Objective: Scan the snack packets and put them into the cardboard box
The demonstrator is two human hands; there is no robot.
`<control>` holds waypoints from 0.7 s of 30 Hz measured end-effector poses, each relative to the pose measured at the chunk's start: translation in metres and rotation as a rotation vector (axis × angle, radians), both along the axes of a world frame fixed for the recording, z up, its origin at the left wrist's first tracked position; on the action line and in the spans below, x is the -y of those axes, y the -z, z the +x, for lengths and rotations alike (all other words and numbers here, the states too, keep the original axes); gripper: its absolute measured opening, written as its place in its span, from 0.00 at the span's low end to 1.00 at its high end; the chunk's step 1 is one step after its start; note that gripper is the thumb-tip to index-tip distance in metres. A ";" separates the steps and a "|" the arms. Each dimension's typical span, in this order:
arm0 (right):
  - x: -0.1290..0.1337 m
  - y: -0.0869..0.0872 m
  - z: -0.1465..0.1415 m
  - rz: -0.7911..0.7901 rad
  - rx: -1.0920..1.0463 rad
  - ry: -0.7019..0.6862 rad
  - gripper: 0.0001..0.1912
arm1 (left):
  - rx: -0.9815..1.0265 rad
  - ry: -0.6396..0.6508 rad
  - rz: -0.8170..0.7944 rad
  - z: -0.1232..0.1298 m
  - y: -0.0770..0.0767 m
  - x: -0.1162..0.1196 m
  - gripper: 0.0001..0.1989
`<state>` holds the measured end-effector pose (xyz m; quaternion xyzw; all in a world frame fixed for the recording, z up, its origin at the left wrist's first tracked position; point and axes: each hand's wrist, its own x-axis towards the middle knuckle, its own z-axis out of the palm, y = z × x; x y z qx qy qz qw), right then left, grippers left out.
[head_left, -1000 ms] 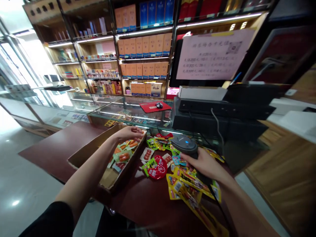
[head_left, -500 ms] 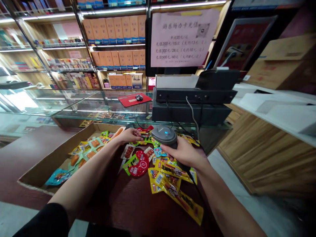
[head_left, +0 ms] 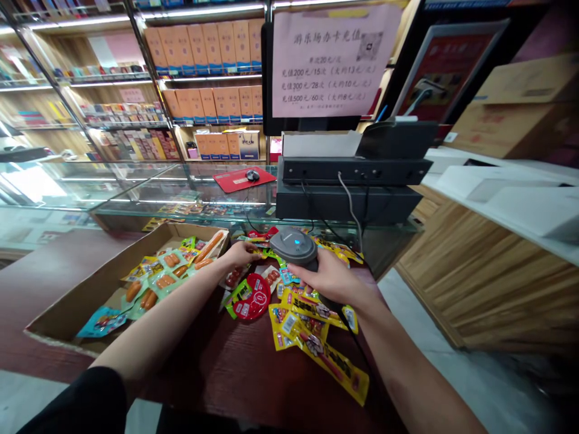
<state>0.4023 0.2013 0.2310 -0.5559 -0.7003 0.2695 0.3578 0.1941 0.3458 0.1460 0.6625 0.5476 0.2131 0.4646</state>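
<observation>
My right hand (head_left: 337, 276) is wrapped round a dark grey barcode scanner (head_left: 294, 246), which has a small blue light on top. It is held over a pile of snack packets. My left hand (head_left: 242, 254) reaches to the far left side of the pile, its fingers curled together on the edge of a small snack packet (head_left: 262, 253); the fingertips are partly hidden. Nearer me lie a round red packet (head_left: 257, 296), a green packet (head_left: 239, 298) and yellow sausage packets (head_left: 332, 361). Below my left hand is a clear packet of small brown sausages (head_left: 234, 276).
An open cardboard box (head_left: 67, 319) with packaged sausages stands at the left on the dark red tabletop (head_left: 226, 374). Behind are a glass counter (head_left: 203, 196), a red mouse pad (head_left: 235, 181) and a black till (head_left: 348, 202) with hanging cables. A wooden cabinet (head_left: 479, 283) stands at the right.
The view has shifted slightly. My left hand has lowered a little onto the packets and its fingers have drawn in. The scanner has moved slightly left, still in my right hand.
</observation>
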 end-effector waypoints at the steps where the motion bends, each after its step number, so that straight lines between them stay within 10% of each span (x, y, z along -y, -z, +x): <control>1: 0.000 0.000 0.000 0.003 0.005 0.000 0.18 | -0.004 -0.009 0.041 0.000 0.001 -0.001 0.17; 12: 0.000 0.003 -0.005 0.000 0.022 -0.039 0.20 | -0.195 -0.118 0.346 -0.025 -0.012 -0.002 0.15; 21: -0.002 0.021 -0.011 -0.185 -0.021 -0.066 0.23 | 0.154 0.031 0.084 -0.048 -0.040 0.004 0.25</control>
